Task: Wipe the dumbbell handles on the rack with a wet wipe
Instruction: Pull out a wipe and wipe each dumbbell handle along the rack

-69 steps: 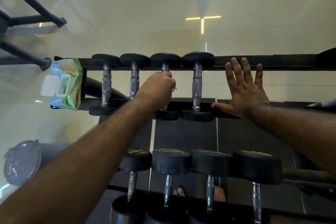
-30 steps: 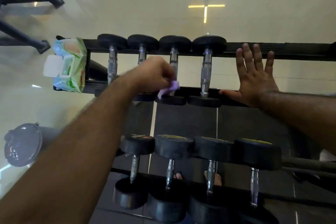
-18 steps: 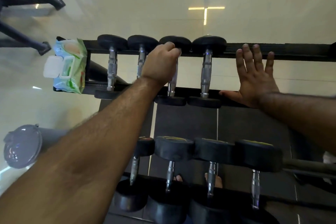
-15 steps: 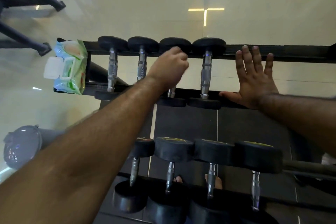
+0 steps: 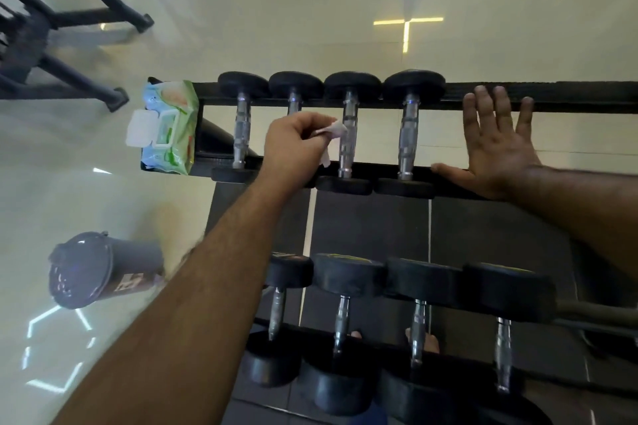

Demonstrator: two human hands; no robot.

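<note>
Nearest, the lower tier of the rack (image 5: 587, 316) carries four dumbbells with black heads and chrome handles; the second from the left (image 5: 341, 324) stands just right of the left forearm, and toes (image 5: 355, 335) show between the handles. The view has tipped a little since half a second ago, but these weights lie as they did.

Farther out, on the upper tier, the left hand (image 5: 295, 145) has come off the third dumbbell handle (image 5: 347, 138), which it was wrapped around a moment ago. It now sits just left of that handle, fingers curled and pinching the crumpled wet wipe (image 5: 331, 134), whose edge touches the chrome. The hand covers most of the second handle.

The right hand (image 5: 497, 145) has not moved: fingers spread flat, tips on the far rail, thumb along the near rail beside the fourth dumbbell (image 5: 409, 134).

At the rack's left end lies the wipes pack (image 5: 165, 128), lid flipped open. Beyond, on the pale floor, a dark bin (image 5: 93, 269) and a black frame (image 5: 69, 45).
</note>
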